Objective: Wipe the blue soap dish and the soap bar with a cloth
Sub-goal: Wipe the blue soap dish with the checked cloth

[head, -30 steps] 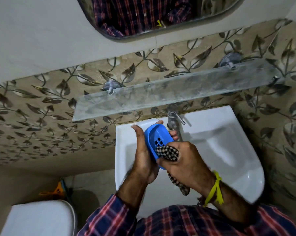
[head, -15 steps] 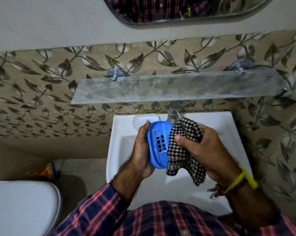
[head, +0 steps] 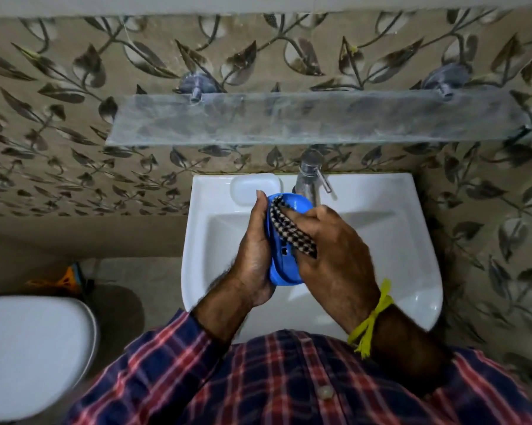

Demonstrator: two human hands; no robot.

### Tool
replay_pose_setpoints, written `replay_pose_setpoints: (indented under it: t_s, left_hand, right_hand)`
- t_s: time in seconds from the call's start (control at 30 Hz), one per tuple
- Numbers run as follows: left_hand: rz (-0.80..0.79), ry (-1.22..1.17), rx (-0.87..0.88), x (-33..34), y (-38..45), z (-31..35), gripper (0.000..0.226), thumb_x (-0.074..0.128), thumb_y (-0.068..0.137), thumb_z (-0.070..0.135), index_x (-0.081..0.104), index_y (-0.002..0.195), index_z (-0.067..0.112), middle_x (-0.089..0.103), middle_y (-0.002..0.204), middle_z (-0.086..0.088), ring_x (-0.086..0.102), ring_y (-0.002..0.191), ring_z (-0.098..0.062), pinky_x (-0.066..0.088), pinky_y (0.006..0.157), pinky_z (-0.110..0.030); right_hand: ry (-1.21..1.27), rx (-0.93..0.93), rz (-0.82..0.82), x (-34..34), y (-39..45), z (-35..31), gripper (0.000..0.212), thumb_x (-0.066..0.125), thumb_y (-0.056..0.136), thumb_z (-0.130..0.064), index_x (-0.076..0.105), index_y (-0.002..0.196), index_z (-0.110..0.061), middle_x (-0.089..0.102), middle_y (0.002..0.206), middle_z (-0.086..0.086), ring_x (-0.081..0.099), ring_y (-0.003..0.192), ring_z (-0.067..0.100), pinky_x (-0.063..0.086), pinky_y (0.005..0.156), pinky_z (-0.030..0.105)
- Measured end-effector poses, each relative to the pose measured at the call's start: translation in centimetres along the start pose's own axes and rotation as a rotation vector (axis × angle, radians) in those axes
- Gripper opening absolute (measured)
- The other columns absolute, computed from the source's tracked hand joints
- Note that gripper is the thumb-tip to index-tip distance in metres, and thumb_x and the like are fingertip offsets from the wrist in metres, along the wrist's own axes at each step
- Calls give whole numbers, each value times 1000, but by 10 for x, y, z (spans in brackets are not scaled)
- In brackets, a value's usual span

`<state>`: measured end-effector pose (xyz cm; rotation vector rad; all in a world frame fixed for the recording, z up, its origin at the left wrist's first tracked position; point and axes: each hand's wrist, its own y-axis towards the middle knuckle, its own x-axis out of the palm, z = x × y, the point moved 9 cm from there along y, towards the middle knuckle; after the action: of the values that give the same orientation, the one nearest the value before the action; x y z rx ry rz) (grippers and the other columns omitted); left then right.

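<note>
Over the white washbasin (head: 411, 240), the left hand (head: 254, 256) grips the blue soap dish (head: 284, 265) on edge while the right hand (head: 335, 250) pinches the checked cloth (head: 292, 231) inside it. Best rubbed along the drain slots — dish held firm — no soap bar shows.

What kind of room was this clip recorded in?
Most likely a small home bathroom: a white wall-mounted washbasin with a chrome tap, a glass shelf on leaf-patterned tiles above it, and what looks like a toilet beside it.
</note>
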<state>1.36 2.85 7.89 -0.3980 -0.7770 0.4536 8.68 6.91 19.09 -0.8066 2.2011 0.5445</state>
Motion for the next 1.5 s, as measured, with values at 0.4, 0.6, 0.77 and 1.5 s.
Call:
replay_pose_setpoints:
  t_s: [0.4, 0.6, 0.77, 1.5]
  left_hand:
    - [-46, -22, -33, 5, 2, 3, 80, 22, 95, 76, 81, 104, 24, 78, 108, -10, 75, 98, -25, 62, 81, -40]
    - [-56, -66, -26, 0, 5, 13, 78, 24, 95, 75, 76, 118, 21, 74, 108, -10, 70, 99, -26, 57, 91, -40]
    - [-67, -55, -24, 2, 10, 16, 77, 25, 95, 75, 77, 113, 20, 75, 101, -8, 72, 92, -24, 58, 85, -37]
    - [-15, 3, -22, -17, 39, 13, 86, 33, 88, 83, 77, 113, 14, 68, 122, -17, 66, 108, -31, 43, 111, -47]
  right_hand:
    - [-340, -161, -32, -6, 11, -19, 60, 56, 80, -15, 54, 139, -26, 65, 114, 8, 66, 91, 37, 54, 69, 41]
    - [-384, -226, -76, 5, 1, -25, 60, 69, 75, -14, 60, 133, -25, 67, 104, 6, 68, 77, 36, 56, 58, 39]
    - [-379, -279, -94, 11, 8, -29, 59, 67, 77, -13, 58, 135, -23, 65, 105, 7, 67, 77, 37, 55, 61, 40]
    - [-383, -272, -75, 43, 14, -1, 59, 70, 68, -6, 66, 124, -24, 68, 100, 9, 67, 70, 39, 56, 55, 40]
